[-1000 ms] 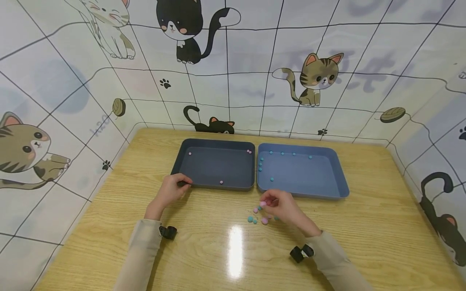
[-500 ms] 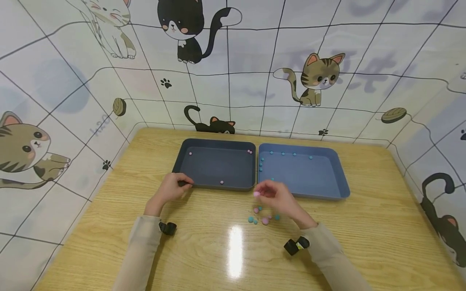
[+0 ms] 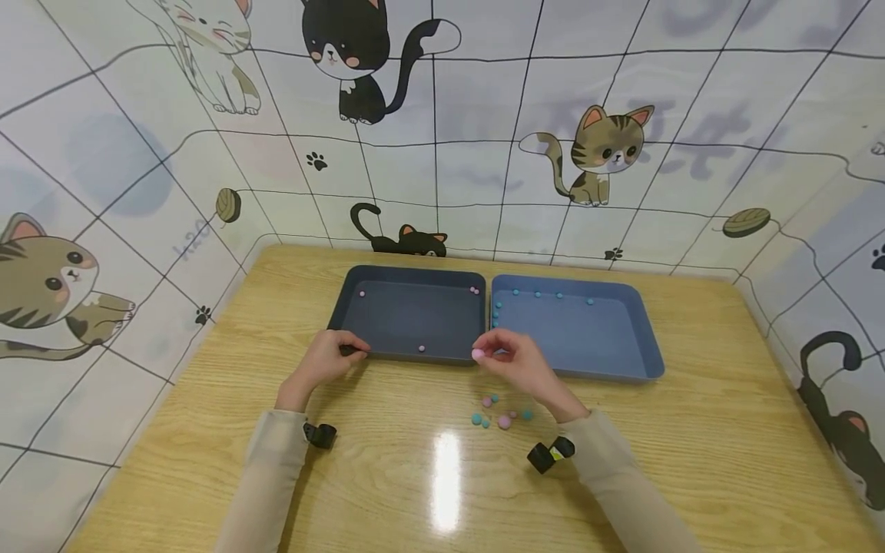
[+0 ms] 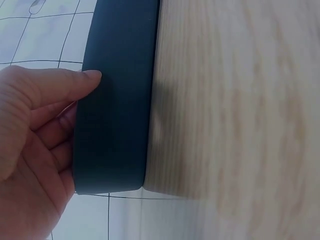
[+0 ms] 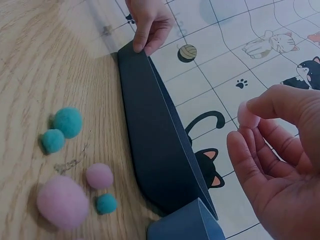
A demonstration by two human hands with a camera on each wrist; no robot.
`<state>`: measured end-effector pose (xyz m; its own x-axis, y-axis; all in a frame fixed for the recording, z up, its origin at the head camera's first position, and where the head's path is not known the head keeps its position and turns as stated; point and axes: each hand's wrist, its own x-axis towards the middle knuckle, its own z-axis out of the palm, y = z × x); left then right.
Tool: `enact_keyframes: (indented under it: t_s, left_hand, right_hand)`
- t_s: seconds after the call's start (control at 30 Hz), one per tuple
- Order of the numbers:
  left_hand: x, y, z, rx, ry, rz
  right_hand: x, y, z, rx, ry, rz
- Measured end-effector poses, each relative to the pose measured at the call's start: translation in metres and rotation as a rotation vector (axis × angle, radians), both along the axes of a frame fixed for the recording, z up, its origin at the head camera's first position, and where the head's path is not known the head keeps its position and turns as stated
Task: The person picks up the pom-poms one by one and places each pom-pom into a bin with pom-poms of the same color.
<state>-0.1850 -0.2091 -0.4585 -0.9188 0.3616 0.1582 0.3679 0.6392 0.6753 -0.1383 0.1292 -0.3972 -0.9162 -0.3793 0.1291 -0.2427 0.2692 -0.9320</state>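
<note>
While left hand grips dark tray at its 8 o'clock, right hand pinches pink pom-pom near that tray's 4 o'clock corner; blue tray at its 3 o'clock, loose pom-poms at right hand's 6 o'clock.

No legible text: faint letter-like marks at left and bluish character-like shapes at right on cat-print wall, too washed out to read.
</note>
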Motion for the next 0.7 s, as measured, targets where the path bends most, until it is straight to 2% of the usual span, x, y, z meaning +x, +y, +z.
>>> enact_keyframes:
  t_s: [0.7]
  left_hand:
    - [-0.002,-0.001,-0.002,0.021,-0.008,0.001]
  right_hand:
    - [-0.025,-0.021,0.001,-0.064,0.011,-0.016]
